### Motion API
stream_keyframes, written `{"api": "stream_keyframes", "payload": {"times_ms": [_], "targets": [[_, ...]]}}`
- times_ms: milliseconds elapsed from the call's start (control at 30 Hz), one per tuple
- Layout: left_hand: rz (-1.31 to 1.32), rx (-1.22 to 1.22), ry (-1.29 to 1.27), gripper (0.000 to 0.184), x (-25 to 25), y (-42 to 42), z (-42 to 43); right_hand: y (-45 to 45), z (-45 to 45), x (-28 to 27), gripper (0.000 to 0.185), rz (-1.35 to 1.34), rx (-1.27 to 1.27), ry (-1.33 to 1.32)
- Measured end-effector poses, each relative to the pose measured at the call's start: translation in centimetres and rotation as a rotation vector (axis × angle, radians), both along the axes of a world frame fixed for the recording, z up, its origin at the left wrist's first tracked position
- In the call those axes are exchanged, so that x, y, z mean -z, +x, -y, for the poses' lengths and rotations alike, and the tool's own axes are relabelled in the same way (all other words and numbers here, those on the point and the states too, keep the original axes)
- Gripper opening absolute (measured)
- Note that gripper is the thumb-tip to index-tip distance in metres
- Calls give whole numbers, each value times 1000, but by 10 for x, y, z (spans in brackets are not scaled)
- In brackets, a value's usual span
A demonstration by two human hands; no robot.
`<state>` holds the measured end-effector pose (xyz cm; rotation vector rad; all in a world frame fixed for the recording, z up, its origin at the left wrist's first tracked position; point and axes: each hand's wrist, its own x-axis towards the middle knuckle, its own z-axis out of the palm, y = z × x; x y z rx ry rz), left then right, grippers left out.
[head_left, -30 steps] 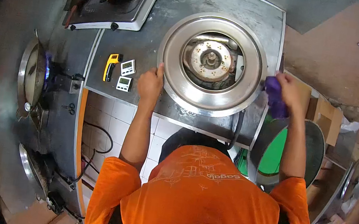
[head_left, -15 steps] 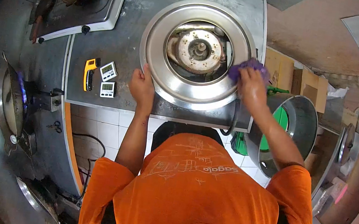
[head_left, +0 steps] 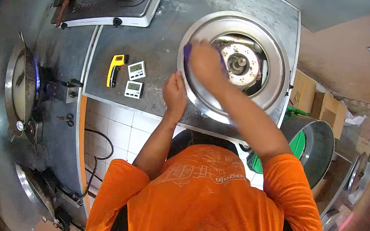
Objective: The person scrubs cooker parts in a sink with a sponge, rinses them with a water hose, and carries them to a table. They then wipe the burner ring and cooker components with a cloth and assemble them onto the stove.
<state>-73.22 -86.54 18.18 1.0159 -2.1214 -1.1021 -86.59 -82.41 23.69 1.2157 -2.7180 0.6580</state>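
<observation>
A wide round metal ring [head_left: 273, 88] lies on the grey table, with a machine's round hub [head_left: 240, 65] showing through its open middle. My right hand [head_left: 206, 66] presses a purple cloth [head_left: 186, 54] against the ring's left side, and that arm crosses over the ring's near part. Most of the cloth is hidden under the hand. At the ring's near left edge, my left hand [head_left: 175, 95] grips the rim with the thumb up; its other fingers are out of sight underneath.
On the table to the left lie a yellow infrared thermometer [head_left: 116, 71] and two white digital timers [head_left: 136, 70]. A stove [head_left: 110, 6] with a pan stands behind them. A lit burner holds a wok [head_left: 21, 81] at far left. A large metal drum [head_left: 318, 150] stands at right.
My right hand has swept the purple cloth from the ring's right side to its left side. My left hand stays at the near left rim. The camera view has shifted.
</observation>
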Motion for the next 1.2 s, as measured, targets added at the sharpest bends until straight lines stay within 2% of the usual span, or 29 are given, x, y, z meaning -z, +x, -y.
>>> {"api": "stream_keyframes", "payload": {"times_ms": [133,167,200,233,267,333,400,433,467,500,533,567,600,633,667,700,733,800,833,867,900,933,967,1000,1033,1067,1100,1133,1200], "targets": [[49,2,37,37,-2,1,0,-91,24,-12,18,153,200,28],[28,7,40,37,0,1,1,-121,22,12,19,89,278,-54],[34,0,21,37,-3,1,1,-136,8,-1,18,14,231,2],[32,-1,16,37,-3,0,4,-167,-4,18,20,-78,225,74],[50,10,-1,37,-3,-1,7,-173,-13,-8,22,115,379,151],[58,24,-15,37,-3,-1,7,-237,-30,20,37,259,451,340],[106,28,0,38,-5,-2,9,-295,-66,52,49,892,670,-277],[89,31,-2,38,-6,-4,10,-306,-87,23,48,485,594,-124],[79,14,21,37,-7,-3,9,-296,-103,-10,37,485,643,-340],[75,9,43,37,-8,-1,8,-294,-112,-27,29,618,619,-859],[165,-4,87,31,-14,-1,7,-292,-123,-45,33,535,630,-892],[79,-6,8,28,-5,3,8,-291,-136,-62,42,452,531,-730],[-17,17,-55,26,5,3,8,-327,-151,-34,48,350,496,-597],[8,76,17,26,7,6,11,-309,-164,-55,51,397,442,-469],[25,113,-14,27,-10,9,7,-240,-171,-122,52,438,619,-288],[-40,120,-184,26,4,16,9,-298,-204,-61,54,73,524,-215],[-87,91,-187,28,-19,16,-5,-283,-258,-64,54,75,600,-195],[-143,62,-140,35,-33,28,-24,-222,-317,-125,56,231,409,-437],[-131,94,-132,35,-43,35,-39,-137,-339,-193,59,436,615,-391],[-165,201,-57,34,-64,40,-60,-140,-406,-163,54,442,645,-476],[-203,301,16,32,-81,42,-83,-147,-508,-114,53,-6,745,-107],[-246,431,71,30,-89,44,-107,-99,-553,-125,49,-171,866,-119],[-259,525,114,28,-110,38,-144,-58,-610,-119,47,-140,1057,-42],[-180,614,397,23,-104,42,-166,-23,-679,-98,49,-35,1205,-25],[-195,762,503,17,-104,35,-199,13,-746,-65,55,-31,1376,80],[-62,846,484,15,-113,20,-237,57,-797,-27,62,-127,1424,144],[-115,955,419,15,-105,3,-278,96,-842,12,70,29,1503,226],[-82,1029,410,25,-99,-14,-319,137,-877,53,70,95,1530,321],[102,1092,196,41,-72,-49,-387,177,-926,118,67,631,1561,-206]]}}
